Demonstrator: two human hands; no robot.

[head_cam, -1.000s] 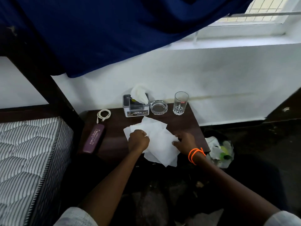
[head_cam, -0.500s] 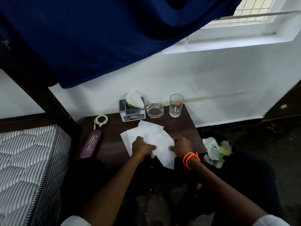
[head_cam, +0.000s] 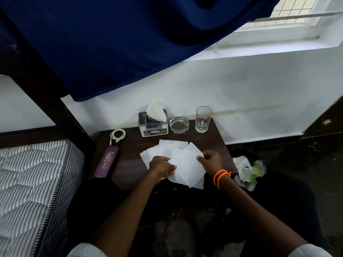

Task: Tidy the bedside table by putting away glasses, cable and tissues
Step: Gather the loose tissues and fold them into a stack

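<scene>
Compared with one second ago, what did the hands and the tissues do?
Both hands, left hand and right hand, gathered the loose tissues inward from a flat spread into a bunched pile, each closing its grip on them. The glasses case, cable, tissue box, ashtray and glass stayed put.

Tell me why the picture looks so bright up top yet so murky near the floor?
Head view: daylight from the window washes out its grille; the floor and the bin lie in deep shadow. The wide lens bends the sill. The tissues glare featureless white, and both hands are slightly soft.
</scene>
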